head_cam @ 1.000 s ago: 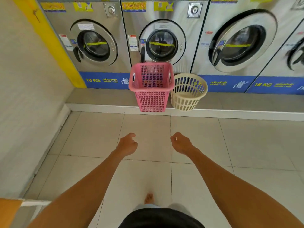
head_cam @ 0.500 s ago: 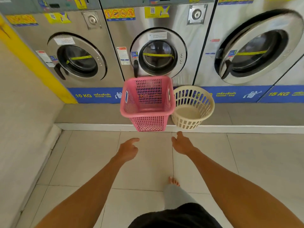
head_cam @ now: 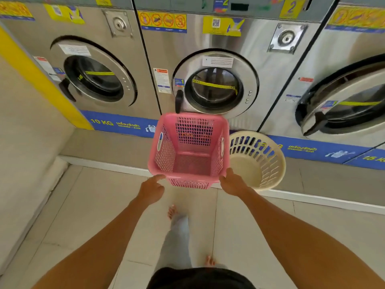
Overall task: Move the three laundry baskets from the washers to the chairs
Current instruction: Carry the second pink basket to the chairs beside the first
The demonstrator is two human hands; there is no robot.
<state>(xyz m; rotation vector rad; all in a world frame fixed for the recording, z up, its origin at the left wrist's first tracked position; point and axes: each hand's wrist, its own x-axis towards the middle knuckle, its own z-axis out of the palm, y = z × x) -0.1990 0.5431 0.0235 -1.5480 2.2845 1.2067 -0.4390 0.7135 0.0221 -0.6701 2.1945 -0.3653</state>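
Observation:
A pink square laundry basket (head_cam: 188,151) stands empty on the grey ledge in front of the middle washer (head_cam: 216,86). A cream round basket (head_cam: 257,159) stands right beside it, touching its right side. My left hand (head_cam: 151,187) is at the pink basket's near left corner, index finger stretched onto the rim. My right hand (head_cam: 233,183) is at the near right corner, thumb against the rim. Neither hand has closed around the rim. No third basket and no chairs are in view.
Steel front-loading washers line the back, one at the left (head_cam: 91,78) and a larger one at the right (head_cam: 343,107). A raised grey ledge (head_cam: 108,147) with a white edge runs under them. A wall (head_cam: 23,155) closes the left side. My bare feet stand on the tiled floor (head_cam: 87,205).
I have stepped closer to the washers. Both hands have reached forward from mid-air over the floor to the near corners of the pink basket's rim.

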